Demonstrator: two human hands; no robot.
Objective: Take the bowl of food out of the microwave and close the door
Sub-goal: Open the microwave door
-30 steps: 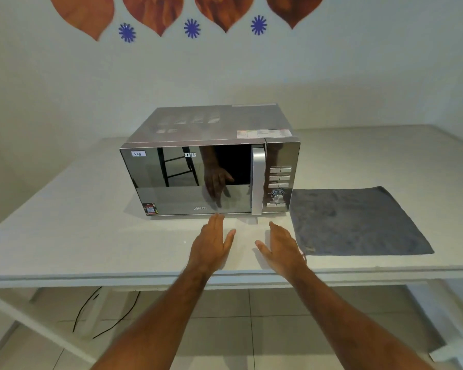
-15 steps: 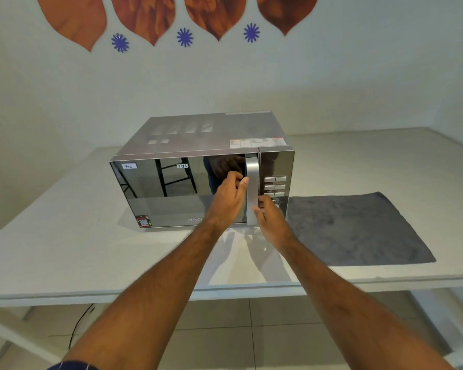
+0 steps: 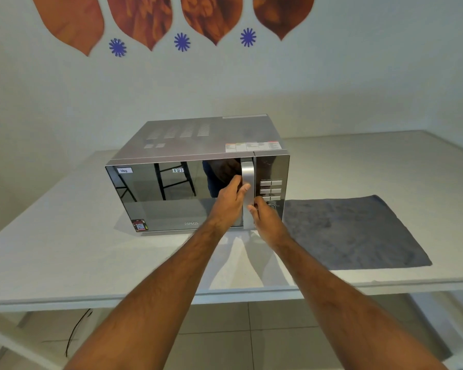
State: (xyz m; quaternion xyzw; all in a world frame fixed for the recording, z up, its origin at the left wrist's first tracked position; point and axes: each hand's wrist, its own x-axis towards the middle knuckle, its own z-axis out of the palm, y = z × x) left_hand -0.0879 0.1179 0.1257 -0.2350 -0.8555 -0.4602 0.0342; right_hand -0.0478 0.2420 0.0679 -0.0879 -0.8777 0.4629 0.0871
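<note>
A silver microwave with a mirrored door stands on the white table, its door closed. My left hand is curled around the upper part of the vertical silver door handle. My right hand rests against the handle's lower right side, by the control buttons; whether it grips the handle I cannot tell. The bowl of food is hidden behind the reflective door.
A dark grey cloth lies flat on the table to the right of the microwave. The wall stands close behind. A black cable hangs under the table's front left edge.
Both hands rose from the table in front of the microwave to the door handle. My left hand has closed on the handle. The door stays closed.
</note>
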